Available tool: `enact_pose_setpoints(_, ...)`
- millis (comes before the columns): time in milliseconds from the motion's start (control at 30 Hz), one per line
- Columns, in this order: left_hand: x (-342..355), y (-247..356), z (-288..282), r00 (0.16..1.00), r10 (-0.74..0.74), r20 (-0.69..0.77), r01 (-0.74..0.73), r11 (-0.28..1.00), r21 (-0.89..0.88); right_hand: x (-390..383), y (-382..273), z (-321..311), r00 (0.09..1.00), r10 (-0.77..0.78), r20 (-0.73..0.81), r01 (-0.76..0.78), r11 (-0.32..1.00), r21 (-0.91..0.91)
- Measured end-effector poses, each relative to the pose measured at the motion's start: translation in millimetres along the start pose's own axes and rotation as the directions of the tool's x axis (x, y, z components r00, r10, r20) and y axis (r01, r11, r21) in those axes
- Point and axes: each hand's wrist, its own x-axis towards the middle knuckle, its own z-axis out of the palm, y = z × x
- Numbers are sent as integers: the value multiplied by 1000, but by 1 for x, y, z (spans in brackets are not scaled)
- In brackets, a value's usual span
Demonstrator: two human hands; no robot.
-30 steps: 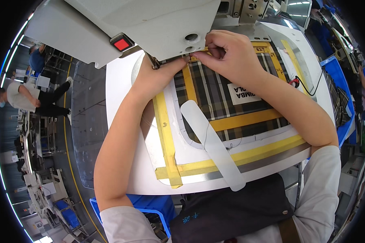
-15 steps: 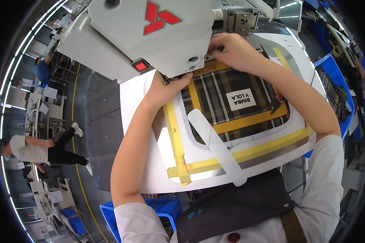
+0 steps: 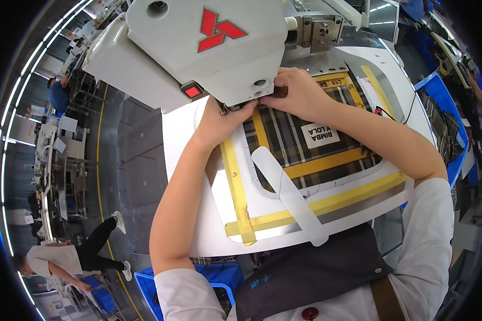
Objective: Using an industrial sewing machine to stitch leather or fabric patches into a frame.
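Plaid panel point(image 3: 284, 127) lies near a blue bin point(image 3: 460, 156) holding cloth point(image 3: 438, 126)

Plaid cloth: dark, with brown and pale stripes point(image 3: 281, 144); flat at about 2 o'clock from the view's centre, its 11 o'clock corner just by the sewing machine.
Yellow strips: on the cloth, one at 9 o'clock point(image 3: 260, 128), one toward 5 o'clock point(image 3: 326, 162), others around 1 o'clock.
White label: black printing, near the cloth's middle point(image 3: 310, 138).
White board: around the cloth, rounded at 7 o'clock point(image 3: 253, 184).
Sewing machine: pale grey head, red switch, at 11 o'clock point(image 3: 198, 59).
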Motion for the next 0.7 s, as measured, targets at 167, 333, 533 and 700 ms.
enact_pose_setpoints(167, 3, -6, -2, 997, 75, 11, -76, 997, 22, -3, 1, 2, 1000, -13, -3, 13, 999, -47)
enact_pose_setpoints(333, 1, -5, -3, 1000, 1, 14, -1, 1000, 27, -5, -4, 5, 995, -37, -95, 29, 995, -93)
enact_pose_setpoints(533, 1, -8, -3, 1000, 10, 6, -10, 1000, 10, -3, -5, 14, 986, 1, -164, -23, 991, -134)
enact_pose_setpoints(700, 1, -8, -3, 1000, 8, 12, -8, 1000, 20, -9, -8, 20, 973, 2, -232, -36, 989, -144)
